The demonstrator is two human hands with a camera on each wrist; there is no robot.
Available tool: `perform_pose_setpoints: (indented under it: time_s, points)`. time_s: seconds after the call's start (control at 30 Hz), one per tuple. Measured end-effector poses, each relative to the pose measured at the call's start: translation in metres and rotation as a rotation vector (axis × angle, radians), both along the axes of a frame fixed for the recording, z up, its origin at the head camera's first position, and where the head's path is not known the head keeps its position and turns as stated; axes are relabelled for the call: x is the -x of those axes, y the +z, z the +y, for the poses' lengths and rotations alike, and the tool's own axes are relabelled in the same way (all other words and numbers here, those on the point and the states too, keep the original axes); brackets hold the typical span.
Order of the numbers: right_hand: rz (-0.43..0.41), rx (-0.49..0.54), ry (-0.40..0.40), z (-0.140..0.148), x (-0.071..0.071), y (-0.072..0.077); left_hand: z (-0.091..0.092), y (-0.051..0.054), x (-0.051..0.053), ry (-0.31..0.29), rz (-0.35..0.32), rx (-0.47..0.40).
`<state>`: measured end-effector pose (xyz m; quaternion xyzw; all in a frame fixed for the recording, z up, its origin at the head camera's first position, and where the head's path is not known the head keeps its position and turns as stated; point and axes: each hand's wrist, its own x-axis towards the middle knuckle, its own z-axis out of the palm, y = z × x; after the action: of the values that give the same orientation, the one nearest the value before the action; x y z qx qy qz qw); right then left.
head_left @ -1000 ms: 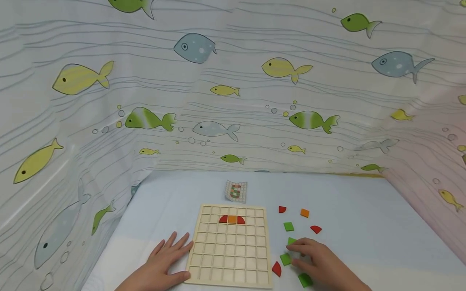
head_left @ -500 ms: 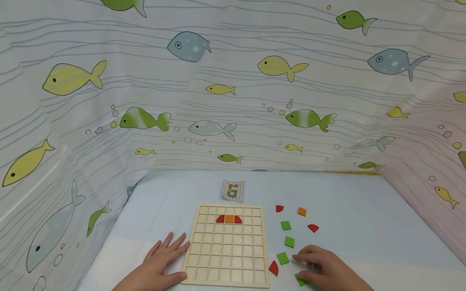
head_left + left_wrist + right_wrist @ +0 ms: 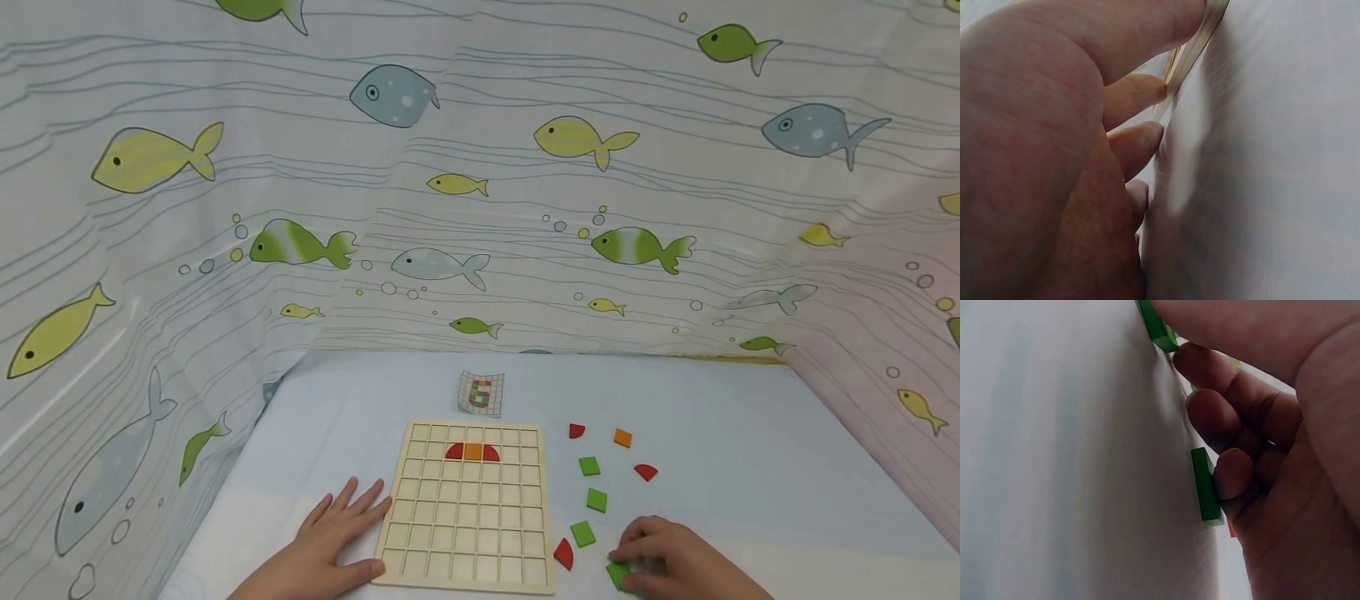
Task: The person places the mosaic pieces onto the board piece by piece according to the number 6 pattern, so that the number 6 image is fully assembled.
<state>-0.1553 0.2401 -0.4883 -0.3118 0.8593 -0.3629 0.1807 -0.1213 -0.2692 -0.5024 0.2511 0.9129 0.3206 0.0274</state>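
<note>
A wooden grid board (image 3: 463,575) lies on the table, with a row of red quarter-round (image 3: 455,452), orange square (image 3: 473,452) and red quarter-round tiles near its top. My left hand (image 3: 326,542) rests flat with spread fingers, its fingertips and thumb touching the board's left edge; the left wrist view shows that edge (image 3: 1188,53) too. My right hand (image 3: 667,554) is curled low at the right, thumb and index finger pinching a green square tile (image 3: 617,575). In the right wrist view, another green tile (image 3: 1205,487) sits by its curled outer fingers, hidden from the head view.
Right of the board lie loose green squares (image 3: 589,466), red quarter-rounds (image 3: 564,554) and an orange square (image 3: 622,437). A small pattern card (image 3: 481,394) lies behind the board. A fish-printed curtain (image 3: 480,208) encloses the table.
My right hand has moved from the middle green tiles down toward the nearest one, and its thumb and index finger have closed on it. My left hand stays at the board's edge.
</note>
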Motion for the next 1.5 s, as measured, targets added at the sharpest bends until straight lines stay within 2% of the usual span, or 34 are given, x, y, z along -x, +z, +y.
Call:
perform_pose_setpoints:
  time_s: [0.2, 0.43, 0.63, 0.8, 0.93, 1.13, 1.23, 1.37, 1.5]
  points:
    - [0.038, -0.005, 0.039, 0.001, 0.001, -0.002, -0.001, 0.000, 0.001, -0.004, 0.008, 0.003]
    - [0.106, 0.004, 0.080, 0.001, 0.001, -0.004, -0.002, -0.001, 0.000, -0.013, 0.079, 0.018]
    - [0.087, -0.002, 0.067, -0.001, 0.002, -0.003, -0.003, -0.001, 0.000, -0.010, 0.096, 0.028]
    - [0.102, -0.021, 0.057, -0.004, 0.002, -0.001, -0.004, -0.001, 0.000, -0.007, 0.058, 0.021]
    - [0.130, -0.060, 0.042, -0.006, 0.002, 0.001, -0.004, 0.000, -0.001, -0.006, 0.057, 0.017]
    - [0.245, -0.044, 0.059, -0.008, 0.000, 0.000, -0.004, 0.001, -0.001, -0.001, 0.018, 0.001]
    - [0.292, -0.023, 0.062, -0.008, 0.000, -0.002, -0.004, 0.002, 0.000, -0.003, -0.027, -0.021]
    - [0.364, -0.027, 0.047, -0.010, 0.001, -0.001, -0.003, 0.003, 0.000, -0.011, -0.087, -0.054]
    - [0.401, -0.063, 0.018, -0.013, 0.002, 0.003, 0.000, 0.004, 0.001, -0.011, -0.113, -0.060]
